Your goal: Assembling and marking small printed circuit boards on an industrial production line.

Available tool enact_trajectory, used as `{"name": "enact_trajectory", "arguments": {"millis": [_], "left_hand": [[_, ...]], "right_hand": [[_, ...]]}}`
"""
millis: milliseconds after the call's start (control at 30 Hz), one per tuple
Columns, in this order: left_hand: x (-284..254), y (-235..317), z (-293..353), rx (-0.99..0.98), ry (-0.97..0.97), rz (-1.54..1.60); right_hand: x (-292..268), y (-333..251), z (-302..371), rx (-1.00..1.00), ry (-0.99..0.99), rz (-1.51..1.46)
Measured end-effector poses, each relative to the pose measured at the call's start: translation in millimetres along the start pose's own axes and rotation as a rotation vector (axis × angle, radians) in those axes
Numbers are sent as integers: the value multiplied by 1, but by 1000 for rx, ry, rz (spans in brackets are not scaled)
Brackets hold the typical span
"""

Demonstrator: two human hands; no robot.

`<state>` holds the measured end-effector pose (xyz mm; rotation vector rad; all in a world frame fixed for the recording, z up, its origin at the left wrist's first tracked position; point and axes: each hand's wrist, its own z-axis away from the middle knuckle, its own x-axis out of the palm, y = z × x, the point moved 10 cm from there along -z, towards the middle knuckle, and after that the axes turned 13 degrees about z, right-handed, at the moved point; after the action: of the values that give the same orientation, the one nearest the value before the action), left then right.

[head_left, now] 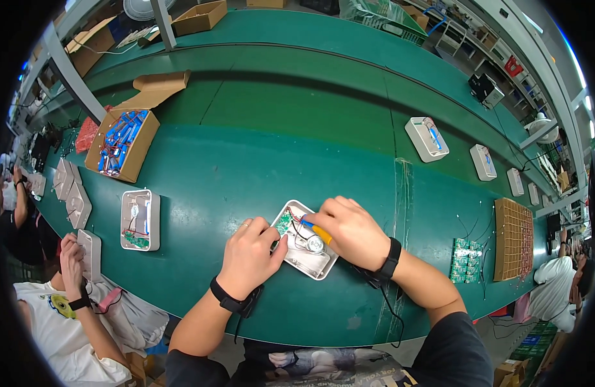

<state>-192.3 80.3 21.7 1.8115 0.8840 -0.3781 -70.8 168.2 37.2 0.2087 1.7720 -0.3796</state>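
Observation:
An open white plastic housing (318, 271) lies tilted on the table in front of me. Inside it are a green circuit board (285, 223), thin red and black wires, and a round silver speaker-like part (315, 244). My left hand (251, 253) grips the housing's left side, its fingers curled and the thumb over the rim. In my right hand (357, 233) is a slim yellow-and-blue tool (320, 233), its blue end pointing at the wires beside the board. The tool's tip is too small to make out. Both wrists wear black bands with cables.
Another housing (155, 219) with parts stands to the left, below a cardboard box (144, 151) of blue wired batteries. Further housings (428, 157) sit at the back right. Several circuit boards (466, 260) lie near a brown gridded tray (511, 240). A co-worker's hand (71, 258) is at the left.

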Motion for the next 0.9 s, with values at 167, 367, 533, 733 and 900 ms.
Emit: {"name": "enact_trajectory", "arguments": {"millis": [167, 367, 533, 733, 900], "left_hand": [[-1, -1, -1, 4, 5, 13], [-6, -8, 1, -46, 49, 19], [-19, -18, -1, -152, 107, -56], [-80, -35, -16, -104, 368, -399], [-130, -104, 20, -440, 475, -952]], "right_hand": [[10, 24, -8, 165, 34, -354], [3, 18, -5, 95, -122, -268], [-14, -20, 11, -151, -171, 139], [-9, -10, 17, -193, -125, 281], [-11, 40, -2, -18, -164, 333]]}}
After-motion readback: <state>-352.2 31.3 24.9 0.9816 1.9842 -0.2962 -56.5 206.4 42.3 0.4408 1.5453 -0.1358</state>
